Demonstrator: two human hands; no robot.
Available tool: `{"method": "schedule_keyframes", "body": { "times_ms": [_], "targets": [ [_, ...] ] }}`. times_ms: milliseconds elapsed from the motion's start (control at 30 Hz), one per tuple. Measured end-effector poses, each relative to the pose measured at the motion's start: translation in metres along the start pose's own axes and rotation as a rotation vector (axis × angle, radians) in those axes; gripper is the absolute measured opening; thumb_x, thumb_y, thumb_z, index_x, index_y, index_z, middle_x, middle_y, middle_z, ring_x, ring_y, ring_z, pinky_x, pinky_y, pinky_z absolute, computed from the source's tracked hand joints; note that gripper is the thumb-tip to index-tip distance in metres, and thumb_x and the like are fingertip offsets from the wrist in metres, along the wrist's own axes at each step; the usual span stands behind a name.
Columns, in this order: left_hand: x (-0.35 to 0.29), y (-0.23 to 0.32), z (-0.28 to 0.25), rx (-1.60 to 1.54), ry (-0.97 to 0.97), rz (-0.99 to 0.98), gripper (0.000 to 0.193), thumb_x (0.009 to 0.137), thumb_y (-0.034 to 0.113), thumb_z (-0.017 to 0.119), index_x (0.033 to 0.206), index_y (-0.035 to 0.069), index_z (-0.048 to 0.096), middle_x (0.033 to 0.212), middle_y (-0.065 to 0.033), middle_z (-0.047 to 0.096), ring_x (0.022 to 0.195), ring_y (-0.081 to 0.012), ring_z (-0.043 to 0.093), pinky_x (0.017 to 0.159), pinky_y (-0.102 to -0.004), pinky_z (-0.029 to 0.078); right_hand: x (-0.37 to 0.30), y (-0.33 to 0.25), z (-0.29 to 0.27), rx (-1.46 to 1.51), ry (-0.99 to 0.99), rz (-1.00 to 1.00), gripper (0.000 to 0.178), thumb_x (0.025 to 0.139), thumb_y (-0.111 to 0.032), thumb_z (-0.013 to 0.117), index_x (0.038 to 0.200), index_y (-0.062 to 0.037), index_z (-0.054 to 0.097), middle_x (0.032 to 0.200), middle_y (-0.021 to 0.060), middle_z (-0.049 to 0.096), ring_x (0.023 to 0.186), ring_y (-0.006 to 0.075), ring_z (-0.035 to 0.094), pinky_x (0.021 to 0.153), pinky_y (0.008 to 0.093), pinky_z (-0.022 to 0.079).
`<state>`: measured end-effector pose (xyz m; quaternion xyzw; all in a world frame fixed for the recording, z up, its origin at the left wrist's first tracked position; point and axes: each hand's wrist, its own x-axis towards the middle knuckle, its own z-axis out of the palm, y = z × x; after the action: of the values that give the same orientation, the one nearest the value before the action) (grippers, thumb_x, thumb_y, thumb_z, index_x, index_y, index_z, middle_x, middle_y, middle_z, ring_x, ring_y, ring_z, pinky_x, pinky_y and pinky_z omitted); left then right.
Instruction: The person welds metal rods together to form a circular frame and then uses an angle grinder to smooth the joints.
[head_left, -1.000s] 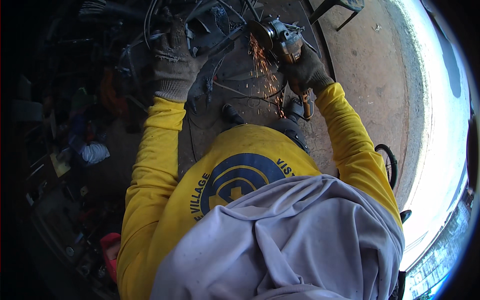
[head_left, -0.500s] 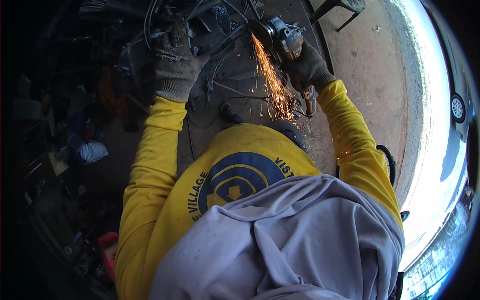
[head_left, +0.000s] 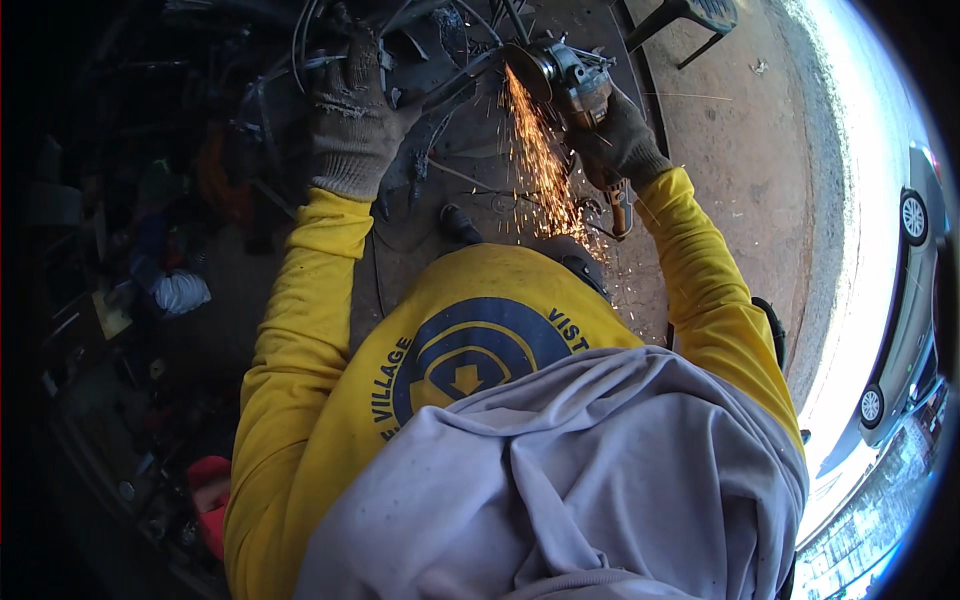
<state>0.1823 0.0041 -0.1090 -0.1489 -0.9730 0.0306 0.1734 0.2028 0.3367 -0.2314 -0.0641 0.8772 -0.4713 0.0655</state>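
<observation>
My right hand (head_left: 622, 140), in a grey-brown work glove, is closed around the body of an angle grinder (head_left: 580, 88). The grinder's disc (head_left: 530, 72) touches metalwork near the top middle, and a stream of orange sparks (head_left: 540, 150) falls from it toward my legs. My left hand (head_left: 355, 135), gloved the same way, is at the upper left among dark metal pieces. Its thumb meets a metal bar (head_left: 450, 88) that runs toward the disc, and the hand appears closed on it. The left fingertips are dim and partly lost among the metal.
Bent metal rods and scraps surround the left hand. A dark plastic chair (head_left: 700, 15) stands at the upper right. My shoe (head_left: 459, 224) is below the metalwork. Mixed clutter and a red object (head_left: 208, 500) lie on the dark left side. A car (head_left: 905, 300) is outside, far right.
Sparks keep streaming from the disc, and both hands hold nearly the same places. The car at the right has shifted downward in view. The chair appears slightly further right.
</observation>
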Motion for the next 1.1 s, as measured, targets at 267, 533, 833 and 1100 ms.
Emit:
{"method": "schedule_keyframes", "body": {
  "times_ms": [267, 533, 833, 1100],
  "targets": [
    [-0.004, -0.004, 0.005, -0.048, 0.023, 0.001, 0.111, 0.071, 0.043, 0.088, 0.155, -0.003, 0.032, 0.154, -0.0153, 0.041, 0.125, -0.0376, 0.051, 0.102, -0.0451, 0.051, -0.005, -0.023, -0.004, 0.027, -0.056, 0.087, 0.073, 0.070, -0.028, 0.085, 0.134, -0.0062, 0.058, 0.126, 0.0188, 0.067, 0.118, 0.0355, 0.065, 0.102, 0.0427, 0.050],
    [-0.004, 0.000, 0.001, -0.028, 0.029, -0.012, 0.109, 0.073, 0.045, 0.086, 0.155, -0.003, 0.032, 0.153, -0.0155, 0.042, 0.122, -0.0385, 0.054, 0.100, -0.0474, 0.052, -0.003, -0.030, -0.008, 0.098, -0.050, 0.096, 0.075, 0.070, -0.031, 0.087, 0.135, -0.0062, 0.058, 0.126, 0.0180, 0.068, 0.117, 0.0347, 0.065, 0.102, 0.0429, 0.050],
    [-0.003, -0.003, 0.002, -0.078, 0.056, 0.033, 0.102, 0.074, 0.042, 0.087, 0.152, -0.002, 0.037, 0.151, -0.0151, 0.045, 0.118, -0.0363, 0.056, 0.095, -0.0457, 0.054, 0.002, -0.027, -0.010, -0.002, -0.036, -0.010, 0.080, 0.068, -0.029, 0.090, 0.137, -0.0075, 0.057, 0.127, 0.0175, 0.068, 0.117, 0.0338, 0.066, 0.101, 0.0432, 0.051],
    [-0.002, 0.000, 0.000, -0.069, 0.022, -0.014, 0.104, 0.073, 0.041, 0.088, 0.151, -0.004, 0.036, 0.150, -0.0162, 0.045, 0.116, -0.0367, 0.057, 0.093, -0.0454, 0.055, 0.002, -0.023, -0.003, 0.035, -0.016, 0.050, 0.082, 0.068, -0.033, 0.090, 0.138, -0.0086, 0.056, 0.125, 0.0176, 0.069, 0.115, 0.0353, 0.066, 0.101, 0.0429, 0.052]
  ]
}}
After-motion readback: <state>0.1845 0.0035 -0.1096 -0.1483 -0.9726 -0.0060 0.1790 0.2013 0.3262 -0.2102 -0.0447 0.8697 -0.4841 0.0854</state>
